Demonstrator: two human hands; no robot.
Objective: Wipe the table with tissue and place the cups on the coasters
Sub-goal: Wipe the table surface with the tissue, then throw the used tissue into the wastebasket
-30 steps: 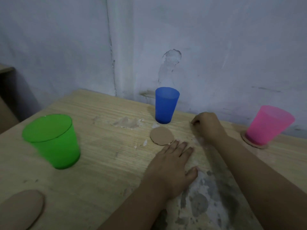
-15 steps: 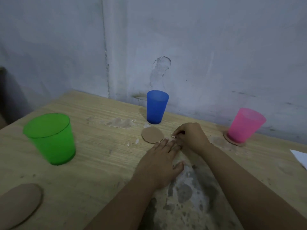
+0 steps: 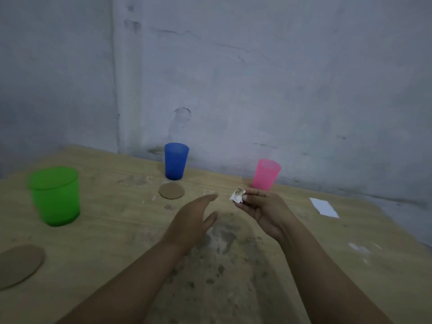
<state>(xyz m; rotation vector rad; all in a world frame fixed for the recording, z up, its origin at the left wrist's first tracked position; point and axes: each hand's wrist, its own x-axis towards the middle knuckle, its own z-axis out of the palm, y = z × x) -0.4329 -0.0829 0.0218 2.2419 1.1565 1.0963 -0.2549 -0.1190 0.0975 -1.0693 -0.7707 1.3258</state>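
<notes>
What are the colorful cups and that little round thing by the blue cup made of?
The green cup, blue cup and pink cup look like thin plastic: bright, smooth and slightly see-through. The round coaster looks like cardboard or cork: flat, matte and brown. Which one, I can't tell.

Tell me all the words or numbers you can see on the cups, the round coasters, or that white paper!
There are none to read.
Green cup, blue cup, pink cup: plain, no print.
Coasters: plain brown.
White paper: blank on the side showing.
Crumpled tissue in the right hand: stained, no text.
</notes>
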